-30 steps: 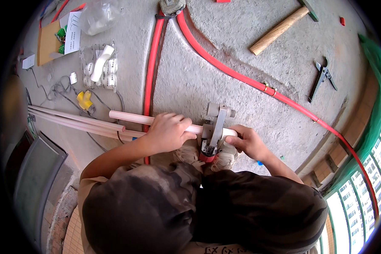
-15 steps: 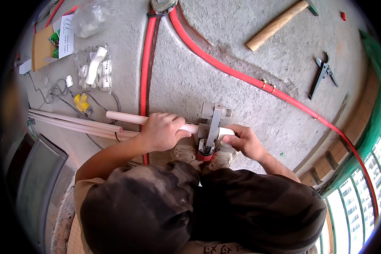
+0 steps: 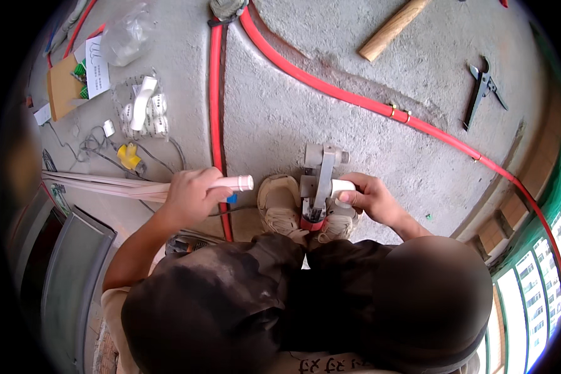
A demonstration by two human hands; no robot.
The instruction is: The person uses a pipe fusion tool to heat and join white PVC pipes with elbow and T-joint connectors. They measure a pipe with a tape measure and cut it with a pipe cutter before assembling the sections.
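Observation:
My left hand (image 3: pixel 194 192) is closed round a pale pink-white plastic pipe (image 3: pixel 238 183), whose end points right and has a raised ring near its tip. That end is apart from the pipe welding tool (image 3: pixel 323 182), which stands between my shoes with its flat grey plate upright and round heating dies on both sides. Over on the right, my right hand (image 3: pixel 375 199) pinches a short white pipe fitting (image 3: pixel 343 187) against the tool's right-hand die. Whether the fitting is still pushed onto the die is hard to make out.
Red conduit (image 3: pixel 215 112) runs along the concrete floor and curves right. A hammer (image 3: pixel 393 31) and pipe cutters (image 3: pixel 482 93) lie far right. At left are a bagged white bent fitting (image 3: pixel 143 103), a yellow plug (image 3: pixel 129 156), a cardboard box (image 3: pixel 63 93) and more pipes (image 3: pixel 106 185).
The pipe in my left hand has come off the tool's left side and moved left. My right hand keeps its hold on the fitting at the tool. The view has shifted slightly.

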